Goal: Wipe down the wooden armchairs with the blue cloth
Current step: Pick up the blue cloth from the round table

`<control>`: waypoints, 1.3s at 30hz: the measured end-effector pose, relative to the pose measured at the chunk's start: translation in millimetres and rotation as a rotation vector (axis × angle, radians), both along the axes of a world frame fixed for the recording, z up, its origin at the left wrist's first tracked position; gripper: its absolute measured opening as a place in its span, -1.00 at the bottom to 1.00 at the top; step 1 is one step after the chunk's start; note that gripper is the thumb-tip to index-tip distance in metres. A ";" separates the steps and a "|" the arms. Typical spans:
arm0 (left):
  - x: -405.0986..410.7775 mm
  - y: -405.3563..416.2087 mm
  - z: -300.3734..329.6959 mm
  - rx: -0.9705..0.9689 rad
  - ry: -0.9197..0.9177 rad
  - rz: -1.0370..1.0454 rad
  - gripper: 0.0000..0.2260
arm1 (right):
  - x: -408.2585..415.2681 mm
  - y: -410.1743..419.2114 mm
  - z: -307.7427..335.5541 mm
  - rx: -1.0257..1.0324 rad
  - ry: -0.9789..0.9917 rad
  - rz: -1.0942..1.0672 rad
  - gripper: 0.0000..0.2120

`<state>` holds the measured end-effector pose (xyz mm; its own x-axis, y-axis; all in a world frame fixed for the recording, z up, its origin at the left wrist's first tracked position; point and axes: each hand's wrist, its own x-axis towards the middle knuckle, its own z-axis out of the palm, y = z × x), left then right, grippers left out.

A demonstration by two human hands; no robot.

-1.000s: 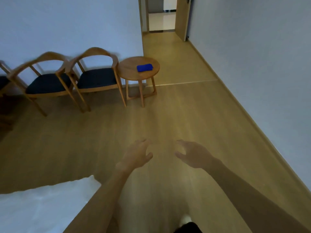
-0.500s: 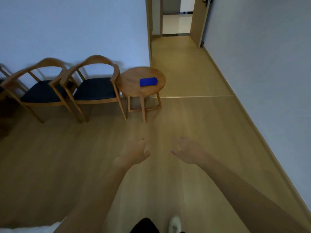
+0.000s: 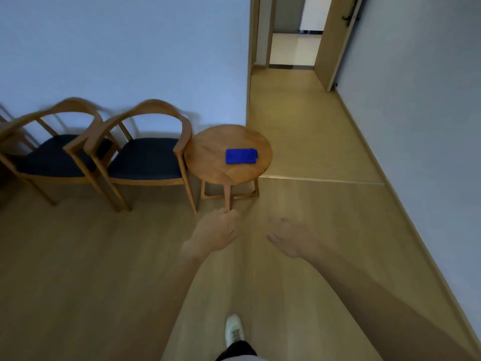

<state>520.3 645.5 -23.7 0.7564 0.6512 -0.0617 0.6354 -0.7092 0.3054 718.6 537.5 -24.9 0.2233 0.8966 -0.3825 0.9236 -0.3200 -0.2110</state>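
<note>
While tabled (folded), cloth [image 3: 241, 156] beyond fingers [image 3: 229, 217].

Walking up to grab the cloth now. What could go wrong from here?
1. The blue cloth lies folded on the small round table, which stands on thin legs; a hard grab might rock it.
2. The nearer armchair has its arm right against the table's edge, so a reaching hand may knock it.
3. Both hands, left hand and right hand, hold nothing, and the room is dim and the view blurred, so dust on the wood may be missed.
</note>
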 end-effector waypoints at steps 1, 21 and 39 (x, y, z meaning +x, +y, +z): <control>8.1 23.7 0.5 -0.002 0.001 -0.011 -0.71 | 7.3 21.9 -0.4 -0.004 -0.001 -0.005 -0.52; 159.0 354.2 -15.0 -0.125 0.081 0.096 -0.63 | 174.1 391.6 -23.3 -0.051 0.112 0.084 -0.50; 224.3 604.9 -114.2 -0.373 0.219 0.063 -0.70 | 225.6 635.3 -117.1 -0.257 0.247 -0.056 -0.40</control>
<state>744.6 1250.4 -137.9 0.6589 0.5983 -0.4560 0.7522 -0.5338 0.3864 944.3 1172.9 -142.0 0.1415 0.7533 -0.6423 0.8343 -0.4400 -0.3323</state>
